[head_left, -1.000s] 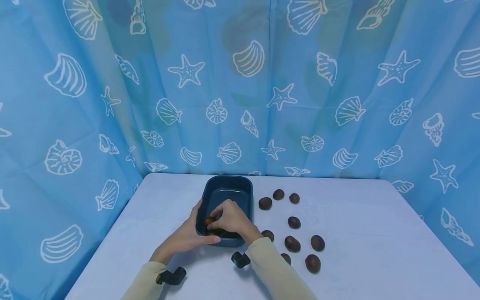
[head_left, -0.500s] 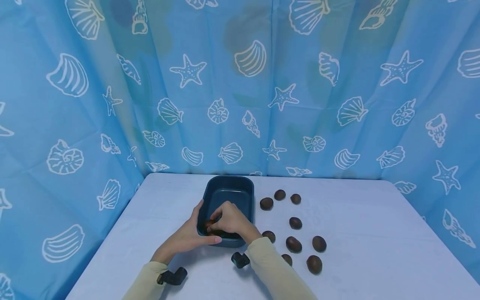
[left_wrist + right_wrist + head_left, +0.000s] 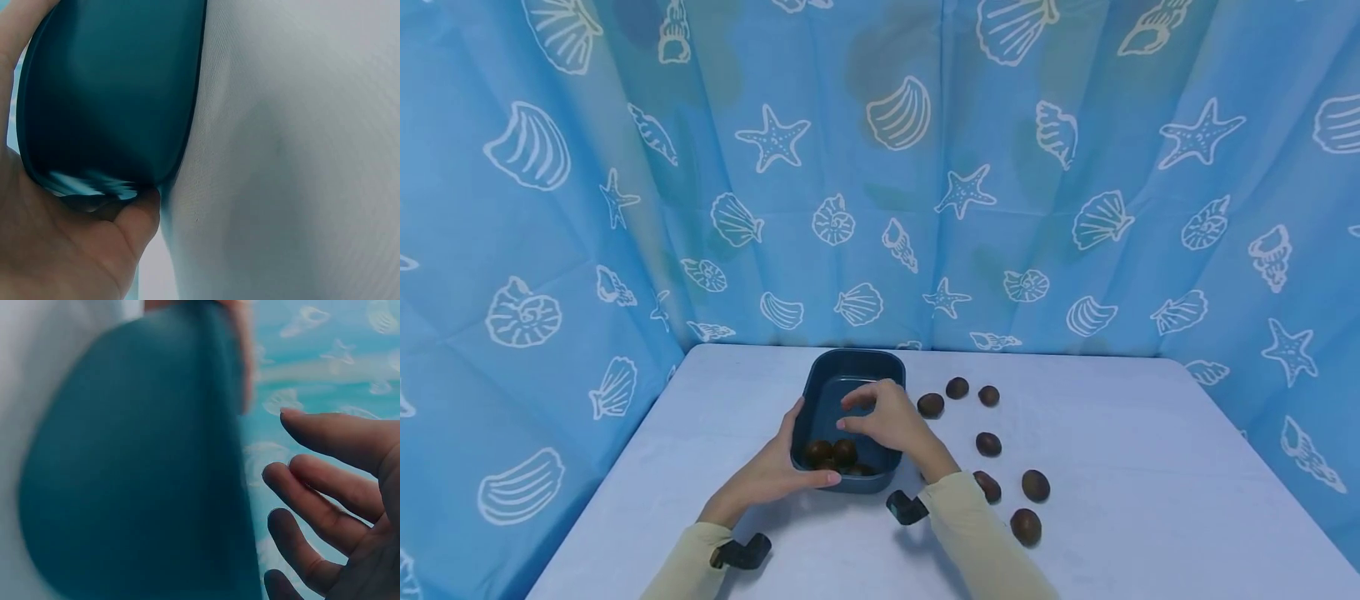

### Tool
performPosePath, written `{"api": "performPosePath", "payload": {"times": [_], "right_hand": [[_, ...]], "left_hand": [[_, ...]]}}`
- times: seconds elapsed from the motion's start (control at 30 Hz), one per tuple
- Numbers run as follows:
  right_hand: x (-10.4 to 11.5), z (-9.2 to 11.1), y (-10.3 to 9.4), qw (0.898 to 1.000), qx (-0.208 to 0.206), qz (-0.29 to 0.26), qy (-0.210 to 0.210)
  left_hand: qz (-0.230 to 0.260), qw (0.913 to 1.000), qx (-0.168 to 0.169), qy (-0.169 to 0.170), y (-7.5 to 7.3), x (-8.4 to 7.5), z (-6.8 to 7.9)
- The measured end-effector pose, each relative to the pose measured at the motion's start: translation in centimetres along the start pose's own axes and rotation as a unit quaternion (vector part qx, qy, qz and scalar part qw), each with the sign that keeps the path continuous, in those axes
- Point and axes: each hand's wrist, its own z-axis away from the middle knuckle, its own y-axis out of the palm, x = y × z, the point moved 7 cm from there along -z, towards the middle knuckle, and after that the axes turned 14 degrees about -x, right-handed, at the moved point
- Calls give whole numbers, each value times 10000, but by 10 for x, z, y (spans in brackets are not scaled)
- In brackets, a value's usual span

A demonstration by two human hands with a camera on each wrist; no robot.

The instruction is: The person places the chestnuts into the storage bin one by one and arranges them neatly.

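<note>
Brown fruits [image 3: 845, 452] lie clustered in the near end of a dark blue dish [image 3: 865, 367], as the head view shows, with four to be made out there. The dish stands on a white tabletop [image 3: 1112, 467]. To its right, more of the same fruits are scattered on the cloth: seven can be seen, one of them partly hidden by the right wrist. The left hand [image 3: 778, 471] grips the dish at its near left corner, its thumb against the near wall and its fingers along the left side. The right hand [image 3: 891, 417] is over the right part of the dish, the tips of its thumb and fingers parted. Both arms wear pale sleeves [image 3: 985, 533], and a blue curtain [image 3: 880, 200] with white shells and starfish hangs behind.

In the left wrist view, the left hand curves around the end of the dish, with the thumb touching its lower edge.

In the right wrist view, the blurred dish fills the left half. The right hand's fingers are loosely spread, just beside the dish and apart from it, with the curtain behind them.
</note>
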Motion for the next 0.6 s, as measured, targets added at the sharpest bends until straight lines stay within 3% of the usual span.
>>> {"api": "performPosePath", "payload": {"times": [0.3,0.6], "right_hand": [[-28,2,-64,9926,-1039,-207,601],[-62,-1,-102,9854,-1524,277,709]], "left_hand": [[130,9997,-36,-184,0,4,1],[125,9998,-29,-143,-1,3,0]]}}
